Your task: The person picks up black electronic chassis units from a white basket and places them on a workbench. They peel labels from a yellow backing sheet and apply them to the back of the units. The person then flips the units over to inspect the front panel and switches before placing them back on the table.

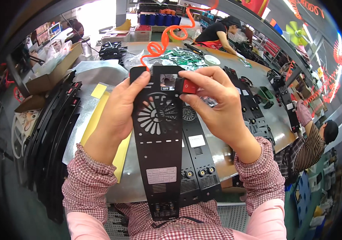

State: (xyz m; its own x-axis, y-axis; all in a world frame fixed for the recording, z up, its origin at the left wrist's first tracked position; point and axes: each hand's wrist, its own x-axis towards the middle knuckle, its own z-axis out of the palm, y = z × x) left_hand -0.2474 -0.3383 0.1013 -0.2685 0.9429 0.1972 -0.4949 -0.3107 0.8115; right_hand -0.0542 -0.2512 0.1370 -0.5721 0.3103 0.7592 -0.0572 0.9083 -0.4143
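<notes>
Closest to you is the long black panel (159,154), its long axis running near to far, its near end over your checked garment (203,218). Beneath spreads the metal table (133,188), with stacked black parts (55,148) at far left, more black panels (199,156) just right of yours, and a yellow strip (123,156) on its left. Your left hand (117,106) grips the panel's far left edge, thumb on the face, other fingers mostly hidden behind. Your right hand (219,104), by the far right corner, pinches the red switch (190,87) between thumb and fingers. Just left of that switch lies the rectangular cut-out (167,80), nearer your right hand's fingertips than your left thumb.
</notes>
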